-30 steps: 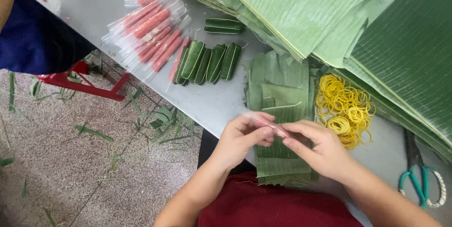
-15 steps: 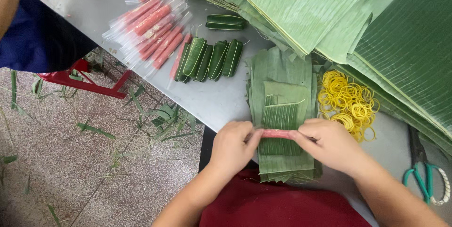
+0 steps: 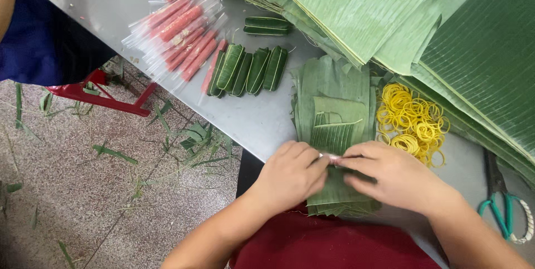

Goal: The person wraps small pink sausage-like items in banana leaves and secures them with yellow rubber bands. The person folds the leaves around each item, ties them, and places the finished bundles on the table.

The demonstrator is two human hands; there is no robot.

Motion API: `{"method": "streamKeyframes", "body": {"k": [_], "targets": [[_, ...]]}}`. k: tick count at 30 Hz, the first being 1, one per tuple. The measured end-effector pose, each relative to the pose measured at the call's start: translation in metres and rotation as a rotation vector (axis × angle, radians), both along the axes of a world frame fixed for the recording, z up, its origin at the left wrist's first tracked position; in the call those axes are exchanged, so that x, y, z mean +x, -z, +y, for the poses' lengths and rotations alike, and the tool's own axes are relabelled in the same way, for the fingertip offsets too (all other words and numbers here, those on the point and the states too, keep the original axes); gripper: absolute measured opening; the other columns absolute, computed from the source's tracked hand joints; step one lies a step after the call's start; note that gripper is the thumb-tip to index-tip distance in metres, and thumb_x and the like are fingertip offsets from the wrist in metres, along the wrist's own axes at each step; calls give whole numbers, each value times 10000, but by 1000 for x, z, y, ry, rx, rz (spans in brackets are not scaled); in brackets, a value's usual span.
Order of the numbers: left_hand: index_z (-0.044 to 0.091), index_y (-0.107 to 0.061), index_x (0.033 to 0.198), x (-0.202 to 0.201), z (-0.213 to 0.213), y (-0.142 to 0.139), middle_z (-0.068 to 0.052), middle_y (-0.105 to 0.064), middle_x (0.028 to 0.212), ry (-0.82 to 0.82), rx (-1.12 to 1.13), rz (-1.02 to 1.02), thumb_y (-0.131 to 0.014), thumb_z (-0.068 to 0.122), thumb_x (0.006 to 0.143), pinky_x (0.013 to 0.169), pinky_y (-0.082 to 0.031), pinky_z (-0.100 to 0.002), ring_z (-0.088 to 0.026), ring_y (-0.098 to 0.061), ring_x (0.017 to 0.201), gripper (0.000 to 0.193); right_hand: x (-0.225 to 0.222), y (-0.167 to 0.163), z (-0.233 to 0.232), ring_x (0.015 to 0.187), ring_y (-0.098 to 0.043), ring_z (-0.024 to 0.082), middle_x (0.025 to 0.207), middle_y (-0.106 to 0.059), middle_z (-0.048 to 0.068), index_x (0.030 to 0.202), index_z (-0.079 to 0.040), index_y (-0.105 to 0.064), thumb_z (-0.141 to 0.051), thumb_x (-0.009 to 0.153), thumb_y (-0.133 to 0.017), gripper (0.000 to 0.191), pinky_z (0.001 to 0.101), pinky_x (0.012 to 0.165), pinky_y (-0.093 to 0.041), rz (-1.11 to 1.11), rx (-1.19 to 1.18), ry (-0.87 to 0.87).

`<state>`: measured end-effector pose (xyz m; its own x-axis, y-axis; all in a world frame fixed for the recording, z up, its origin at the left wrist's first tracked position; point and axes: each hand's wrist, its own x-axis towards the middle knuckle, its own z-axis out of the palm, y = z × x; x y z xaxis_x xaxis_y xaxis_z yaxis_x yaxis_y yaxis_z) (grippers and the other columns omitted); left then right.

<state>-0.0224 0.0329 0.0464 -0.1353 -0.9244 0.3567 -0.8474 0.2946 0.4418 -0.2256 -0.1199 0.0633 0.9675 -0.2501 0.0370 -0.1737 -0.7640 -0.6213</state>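
Both hands meet over the near end of a stack of cut banana-leaf pieces on the steel table. The left hand and the right hand face each other, fingertips pressed together on a thin pink sausage stick that lies crosswise between them, one end pinched in each hand. Only a short pale stretch of the stick shows in the gap; the rest is hidden under the fingers. It rests on the top leaf piece, which runs away from the hands.

Just beyond the right hand lies a heap of yellow rubber bands; to its outer side lie green-handled scissors. Beyond the left hand sits a row of finished leaf-wrapped rolls, and farther out a pile of wrapped pink sausage sticks. Large whole banana leaves cover the far part of the table.
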Motion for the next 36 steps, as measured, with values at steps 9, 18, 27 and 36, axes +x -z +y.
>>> {"method": "streamKeyframes", "body": {"k": [9, 18, 27, 36], "targets": [[58, -673, 1134, 4, -17, 22, -91, -633, 1083, -37, 31, 119, -786, 272, 858, 765, -517, -374, -279, -638, 891, 367, 10, 18, 1, 940, -678, 273, 1043, -708, 65, 991, -84, -709, -231, 761, -798, 287, 388, 777, -555, -152, -228, 43], [170, -699, 938, 10, -26, 20, 24, -631, 832, -117, 9, 66, -802, 309, 870, 765, -464, -371, -201, -592, 826, 187, 21, 18, 6, 1004, -662, 240, 1020, -704, 22, 1049, -119, -747, -243, 797, -826, 292, 378, 845, -548, -163, -226, 263], [152, -690, 1021, 13, -33, 14, -16, -661, 1028, -114, -286, -41, -762, 186, 820, 838, -449, -367, -202, -597, 933, 216, 28, 16, 15, 1132, -659, 260, 1220, -702, 68, 1159, -51, -716, -174, 798, -760, 384, 395, 880, -543, -154, -479, 146], [99, -639, 937, -20, 15, -4, -63, -589, 938, 202, 142, 90, -772, 249, 775, 783, -513, -383, -261, -602, 904, 258, 17, 10, 14, 938, -638, 271, 1013, -679, 53, 1171, -69, -713, -159, 800, -716, 382, 400, 797, -535, -4, -275, 83]]}}
